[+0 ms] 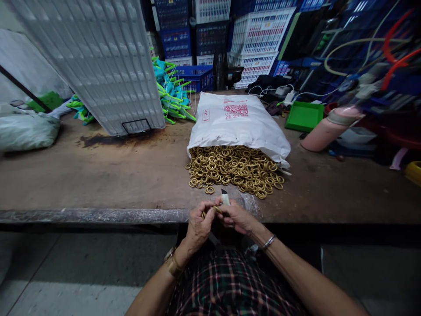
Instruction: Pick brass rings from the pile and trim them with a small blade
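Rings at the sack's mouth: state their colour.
Rings: brassy gold, seen in the head view.

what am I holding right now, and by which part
Your right grip holds a dark-tipped tool by its pale end. Between it and your left grip: a golden ring, by the rim. Another ring in the left; hold partly hidden.

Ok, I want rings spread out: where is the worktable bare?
On the worktable, left of the brassy rings, in front of the ribbed white panel; also right of the rings, in front of the pink bottle. Crowded: further back, with bright green plastic pieces, the printed white sack and green tray.
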`<action>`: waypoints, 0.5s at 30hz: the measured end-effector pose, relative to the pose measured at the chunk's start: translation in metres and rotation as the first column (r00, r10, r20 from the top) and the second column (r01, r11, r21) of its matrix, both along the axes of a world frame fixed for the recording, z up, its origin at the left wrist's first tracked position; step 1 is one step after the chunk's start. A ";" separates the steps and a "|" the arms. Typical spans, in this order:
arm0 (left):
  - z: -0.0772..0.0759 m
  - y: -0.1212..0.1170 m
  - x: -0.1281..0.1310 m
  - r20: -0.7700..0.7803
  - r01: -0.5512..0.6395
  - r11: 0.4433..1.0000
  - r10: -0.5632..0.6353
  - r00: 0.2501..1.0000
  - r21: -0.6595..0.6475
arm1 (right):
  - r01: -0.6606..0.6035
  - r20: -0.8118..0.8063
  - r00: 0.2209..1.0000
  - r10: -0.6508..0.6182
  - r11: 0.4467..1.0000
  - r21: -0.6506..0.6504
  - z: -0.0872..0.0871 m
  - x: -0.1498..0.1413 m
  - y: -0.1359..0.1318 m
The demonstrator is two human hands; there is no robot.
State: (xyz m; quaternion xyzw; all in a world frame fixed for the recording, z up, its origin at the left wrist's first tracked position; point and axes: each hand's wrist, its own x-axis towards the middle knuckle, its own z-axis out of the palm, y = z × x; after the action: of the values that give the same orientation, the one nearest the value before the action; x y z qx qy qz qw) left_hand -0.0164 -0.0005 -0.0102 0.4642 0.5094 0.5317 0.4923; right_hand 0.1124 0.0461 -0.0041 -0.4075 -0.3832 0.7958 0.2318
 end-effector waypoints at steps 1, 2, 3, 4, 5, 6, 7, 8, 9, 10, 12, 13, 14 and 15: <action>0.000 0.000 0.000 -0.009 0.004 1.000 -0.004 1.000 0.003 | -0.002 0.002 1.000 0.002 1.000 -0.005 0.000 0.000 0.000; 0.001 0.000 0.000 -0.026 0.004 1.000 -0.004 1.000 0.008 | -0.003 0.012 1.000 0.003 1.000 -0.002 0.000 -0.001 0.000; 0.001 0.000 0.000 -0.050 0.002 1.000 -0.001 0.999 0.016 | -0.002 0.029 1.000 0.002 1.000 0.010 0.000 -0.001 0.000; 0.002 0.001 -0.001 -0.077 -0.005 1.000 0.007 0.997 0.027 | 0.003 0.056 0.998 -0.005 0.999 0.034 0.000 -0.001 0.000; 0.001 0.001 -0.002 -0.105 -0.019 0.999 0.023 0.994 0.040 | 0.013 0.089 0.996 -0.019 0.998 0.068 0.000 -0.001 0.000; 0.001 0.001 -0.002 -0.131 -0.035 0.998 0.042 0.991 0.052 | 0.023 0.124 0.992 -0.036 0.994 0.107 -0.001 -0.001 0.000; 0.000 0.002 -0.003 -0.156 -0.050 0.997 0.059 0.986 0.064 | 0.029 0.158 0.986 -0.052 0.989 0.148 -0.001 -0.001 0.000; -0.001 0.002 -0.003 -0.179 -0.058 0.996 0.070 0.981 0.073 | 0.025 0.193 0.979 -0.063 0.981 0.192 -0.002 -0.001 0.000; -0.002 0.002 -0.003 -0.199 -0.058 0.995 0.072 0.977 0.078 | 0.011 0.228 0.971 -0.067 0.971 0.238 -0.004 0.000 0.000; -0.003 0.002 -0.003 -0.216 -0.053 0.995 0.069 0.974 0.080 | -0.012 0.263 0.963 -0.066 0.958 0.286 -0.005 0.000 -0.001; -0.005 0.001 -0.003 -0.221 -0.036 0.997 0.051 0.974 0.074 | -0.059 0.320 0.945 -0.069 0.926 0.373 -0.009 0.000 -0.001; -0.005 0.001 -0.003 -0.207 -0.032 0.997 0.045 0.977 0.064 | -0.071 0.340 0.937 -0.079 0.911 0.407 -0.010 0.000 -0.001; -0.004 0.001 -0.003 -0.184 -0.031 0.998 0.040 0.982 0.050 | -0.075 0.356 0.930 -0.092 0.900 0.429 -0.011 -0.001 -0.001; -0.004 0.001 -0.003 -0.159 -0.029 0.999 0.034 0.987 0.033 | -0.073 0.370 0.923 -0.107 0.894 0.441 -0.012 -0.001 0.000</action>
State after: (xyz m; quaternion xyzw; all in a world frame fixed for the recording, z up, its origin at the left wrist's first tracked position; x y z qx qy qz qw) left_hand -0.0191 0.0001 -0.0137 0.5046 0.5462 0.5085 0.4341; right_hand 0.1110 0.0457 -0.0164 -0.4949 -0.5899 0.5885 0.2464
